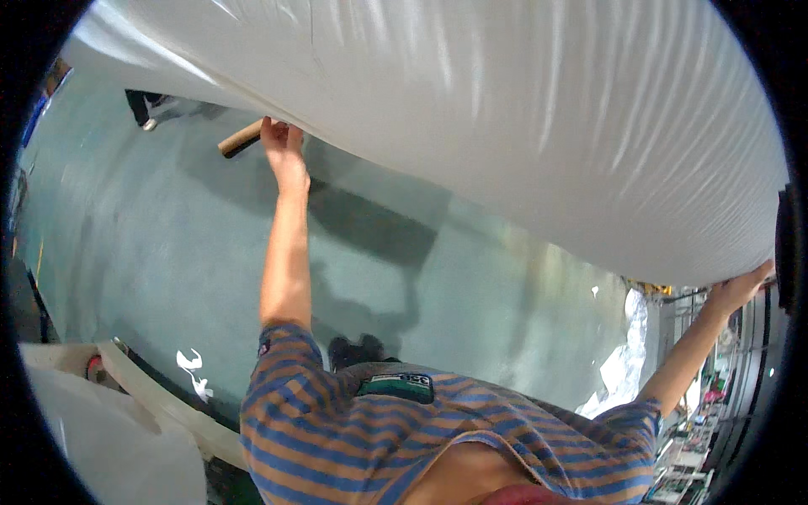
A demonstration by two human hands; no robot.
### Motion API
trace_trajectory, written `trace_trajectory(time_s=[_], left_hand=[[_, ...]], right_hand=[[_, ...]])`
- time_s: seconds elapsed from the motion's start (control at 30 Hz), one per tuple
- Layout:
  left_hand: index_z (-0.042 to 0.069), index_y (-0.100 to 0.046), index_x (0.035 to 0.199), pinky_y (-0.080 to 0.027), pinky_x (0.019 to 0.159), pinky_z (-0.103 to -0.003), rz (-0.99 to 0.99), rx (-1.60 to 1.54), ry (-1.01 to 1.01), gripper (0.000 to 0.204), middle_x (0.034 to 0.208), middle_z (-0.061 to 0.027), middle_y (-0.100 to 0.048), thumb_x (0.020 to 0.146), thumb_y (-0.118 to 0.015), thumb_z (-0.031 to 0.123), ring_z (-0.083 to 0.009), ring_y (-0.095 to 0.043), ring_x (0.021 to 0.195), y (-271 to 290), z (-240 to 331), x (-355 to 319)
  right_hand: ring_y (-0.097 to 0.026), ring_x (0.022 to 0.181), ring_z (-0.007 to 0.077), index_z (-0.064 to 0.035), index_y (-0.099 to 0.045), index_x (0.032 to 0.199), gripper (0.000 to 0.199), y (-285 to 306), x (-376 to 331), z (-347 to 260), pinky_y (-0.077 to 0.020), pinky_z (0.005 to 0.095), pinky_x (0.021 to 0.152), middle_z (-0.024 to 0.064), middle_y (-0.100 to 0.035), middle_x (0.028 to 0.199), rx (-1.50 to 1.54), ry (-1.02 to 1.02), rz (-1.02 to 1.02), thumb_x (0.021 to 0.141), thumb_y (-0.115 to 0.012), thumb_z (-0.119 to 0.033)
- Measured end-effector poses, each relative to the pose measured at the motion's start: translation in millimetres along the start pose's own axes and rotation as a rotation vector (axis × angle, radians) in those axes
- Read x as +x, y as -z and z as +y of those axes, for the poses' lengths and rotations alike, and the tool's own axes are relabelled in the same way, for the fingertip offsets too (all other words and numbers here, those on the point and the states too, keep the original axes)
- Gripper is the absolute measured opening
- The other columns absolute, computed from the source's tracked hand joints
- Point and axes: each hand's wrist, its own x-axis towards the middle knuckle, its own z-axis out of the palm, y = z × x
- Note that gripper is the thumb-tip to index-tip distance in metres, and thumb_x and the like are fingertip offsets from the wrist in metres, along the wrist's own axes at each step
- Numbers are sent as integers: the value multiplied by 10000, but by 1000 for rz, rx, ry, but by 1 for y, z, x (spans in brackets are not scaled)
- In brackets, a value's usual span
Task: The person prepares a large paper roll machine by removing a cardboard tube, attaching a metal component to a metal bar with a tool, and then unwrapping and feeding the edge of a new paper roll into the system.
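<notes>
A huge white film-covered roll (pixel 505 126), shiny and wrinkled, fills the upper part of the head view and slants down to the right. My left hand (pixel 284 156) is raised to its lower left edge, with the fingers bent around that edge. Far out to the right, my right hand (pixel 739 290) holds the roll's lower right end; its fingertips are partly hidden at the rim of the view. Both arms are spread wide. Just beyond my left hand a brown cardboard tube (pixel 240 139) shows beneath the roll; its far end is covered.
Another person's dark-trousered leg (pixel 139 109) stands at the far left. A pale curved-edged structure (pixel 160 404) with translucent sheeting lies at lower left. White scraps (pixel 195 373) are on the green floor (pixel 370 219). Crumpled shiny film (pixel 623 358) lies at right, near racks and equipment.
</notes>
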Motion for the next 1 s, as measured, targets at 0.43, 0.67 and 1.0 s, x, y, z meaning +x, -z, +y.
trace_trajectory(time_s=[0.43,0.67,1.0], left_hand=[[28,-498,770,-364,642,-234,35,56,-125,211,731,18,-466,886,-556,195,-80,-388,687,-57,102,-8],[58,-426,792,-358,628,-260,-168,-321,-83,171,753,1,-438,928,-443,160,-80,-395,690,-67,194,-24],[-73,-530,992,-452,724,-323,-267,64,74,417,946,-116,-550,886,-536,330,-153,-527,863,-90,284,-34]], right_hand=[[-447,559,88,-103,-494,768,334,-38,-52,10,-375,254,518,-26,-453,632,-244,78,97,896,-471,-411],[-459,610,91,-67,-492,1005,312,-42,-105,-6,-384,247,548,-15,-476,709,-50,-94,7,891,-483,-357],[-423,707,94,-88,-468,1045,364,-62,-152,-31,-383,246,613,-20,-466,824,67,-153,58,891,-448,-416]])
